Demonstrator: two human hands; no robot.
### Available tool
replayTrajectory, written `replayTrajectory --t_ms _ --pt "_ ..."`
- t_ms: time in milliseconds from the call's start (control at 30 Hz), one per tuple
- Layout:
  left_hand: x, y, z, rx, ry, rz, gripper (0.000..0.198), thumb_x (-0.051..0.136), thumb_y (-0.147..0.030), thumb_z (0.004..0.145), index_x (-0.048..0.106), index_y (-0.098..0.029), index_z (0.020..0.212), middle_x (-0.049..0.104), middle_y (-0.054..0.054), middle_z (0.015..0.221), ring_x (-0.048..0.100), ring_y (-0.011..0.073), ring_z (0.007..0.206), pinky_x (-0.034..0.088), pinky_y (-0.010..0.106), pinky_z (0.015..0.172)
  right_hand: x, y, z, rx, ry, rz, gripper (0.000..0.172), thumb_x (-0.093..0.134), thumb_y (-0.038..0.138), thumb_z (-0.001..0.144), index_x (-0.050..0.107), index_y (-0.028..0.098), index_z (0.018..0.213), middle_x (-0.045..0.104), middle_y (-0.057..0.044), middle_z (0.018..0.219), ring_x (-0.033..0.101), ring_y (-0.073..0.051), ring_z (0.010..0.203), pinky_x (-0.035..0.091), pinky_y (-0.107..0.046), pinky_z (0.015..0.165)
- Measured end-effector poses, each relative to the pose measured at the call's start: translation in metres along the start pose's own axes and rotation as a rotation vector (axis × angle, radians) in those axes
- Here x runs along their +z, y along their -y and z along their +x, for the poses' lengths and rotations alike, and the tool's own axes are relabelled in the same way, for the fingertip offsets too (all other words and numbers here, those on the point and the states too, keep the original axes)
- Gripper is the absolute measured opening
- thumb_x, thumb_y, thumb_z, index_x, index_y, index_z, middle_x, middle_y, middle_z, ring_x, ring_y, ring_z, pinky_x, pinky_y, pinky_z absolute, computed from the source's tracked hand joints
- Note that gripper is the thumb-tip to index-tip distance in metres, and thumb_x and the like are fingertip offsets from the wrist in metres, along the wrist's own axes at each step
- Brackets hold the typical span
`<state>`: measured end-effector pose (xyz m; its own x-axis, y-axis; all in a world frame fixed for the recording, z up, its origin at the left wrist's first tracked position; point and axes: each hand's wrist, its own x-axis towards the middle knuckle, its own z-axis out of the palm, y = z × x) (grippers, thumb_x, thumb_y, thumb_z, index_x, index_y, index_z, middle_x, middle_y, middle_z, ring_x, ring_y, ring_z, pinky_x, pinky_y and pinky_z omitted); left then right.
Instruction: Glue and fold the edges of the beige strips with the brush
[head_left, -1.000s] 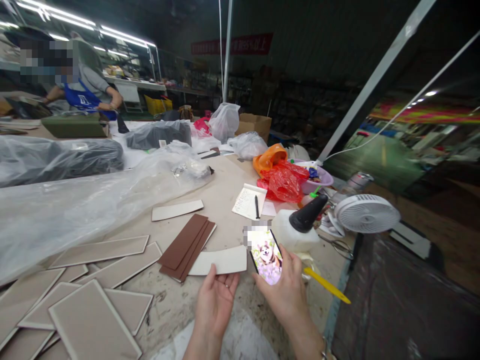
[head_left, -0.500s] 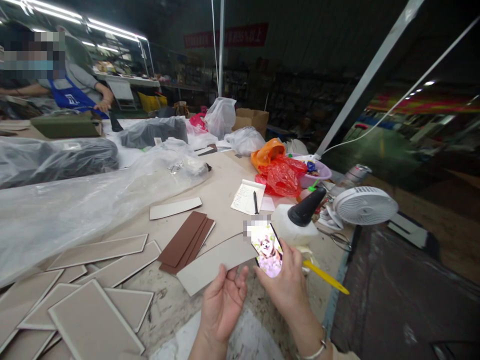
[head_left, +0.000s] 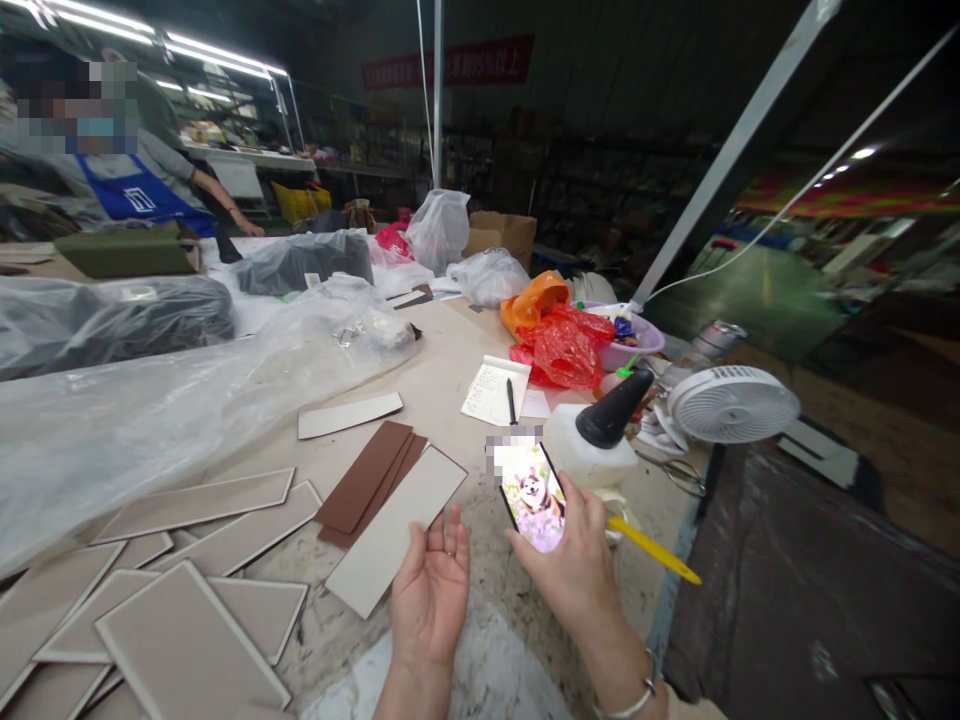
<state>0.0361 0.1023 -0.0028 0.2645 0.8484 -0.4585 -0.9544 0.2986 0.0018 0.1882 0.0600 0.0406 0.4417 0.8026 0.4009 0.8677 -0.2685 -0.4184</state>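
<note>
From the head view: in the left hand (head_left: 431, 590), palm up, a pale strip (head_left: 390, 540) slanting from near left to far right, apparently pinched around the middle of its right long edge. Thumb against that edge, other fingers loosely stretched out. Just left, partly covered in view by the strip, a fan of brown strips (head_left: 366, 480); cannot tell whether touching. Nearer and farther left, a loose heap of pale panels (head_left: 187, 630).

In the right hand (head_left: 562, 555), a phone (head_left: 534, 505), gripped between thumb on the left and fingers on the right, lit screen turned up. Far of the phone, a bottle (head_left: 592, 450) with a black nozzle; left of that, a notebook (head_left: 487, 395) with a pen (head_left: 511, 400) across it. To the right, a yellow handle (head_left: 656, 552).

For a sound hold on the strip: bring the loose fingers underneath, pinch lightly, and avoid flexing the probably thin board. Tilt clear of the brown strips to avoid a nudge. With the phone in the right hand, best to mind both unsupported ends.
</note>
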Motion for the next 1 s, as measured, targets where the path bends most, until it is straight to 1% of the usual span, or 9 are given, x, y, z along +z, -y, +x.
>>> replayTrajectory --t_ms 200,500,667,1000 --pt "0.004 0.0 -0.001 0.016 -0.061 0.013 0.033 0.035 -0.014 0.098 0.068 -0.017 0.1 0.071 0.01 0.097 0.066 0.0199 0.103 0.058 0.031 0.081 0.002 -0.001 -0.001 -0.022 -0.011 0.022 0.083 0.073 0.045 0.067 0.034 0.018 0.135 0.044 -0.014 0.119 0.051 -0.031 0.107 0.05 -0.044 0.086" --pt "0.002 0.0 0.001 0.019 -0.082 -0.009 0.03 0.037 -0.012 0.097 0.067 -0.016 0.099 0.071 0.01 0.099 0.066 0.0194 0.103 0.057 0.029 0.082 0.002 0.002 -0.001 -0.016 0.001 -0.016 0.085 0.075 0.045 0.066 0.035 0.016 0.135 0.044 -0.013 0.117 0.05 -0.03 0.108 0.049 -0.043 0.089" --pt "0.003 0.001 0.001 0.019 -0.093 -0.001 0.026 0.039 -0.012 0.096 0.065 -0.015 0.1 0.071 0.011 0.097 0.067 0.0187 0.1 0.057 0.028 0.082 0.003 0.002 -0.002 -0.035 -0.011 0.002 0.082 0.072 0.047 0.068 0.035 0.017 0.135 0.045 -0.013 0.116 0.051 -0.031 0.107 0.049 -0.044 0.088" --pt "0.005 0.002 0.001 0.041 -0.139 0.006 0.021 0.043 -0.015 0.095 0.063 -0.014 0.101 0.07 0.011 0.096 0.068 0.019 0.096 0.058 0.028 0.079 0.014 -0.009 -0.003 -0.07 -0.028 -0.014 0.083 0.07 0.05 0.067 0.034 0.019 0.136 0.045 -0.013 0.116 0.053 -0.031 0.104 0.05 -0.045 0.085"
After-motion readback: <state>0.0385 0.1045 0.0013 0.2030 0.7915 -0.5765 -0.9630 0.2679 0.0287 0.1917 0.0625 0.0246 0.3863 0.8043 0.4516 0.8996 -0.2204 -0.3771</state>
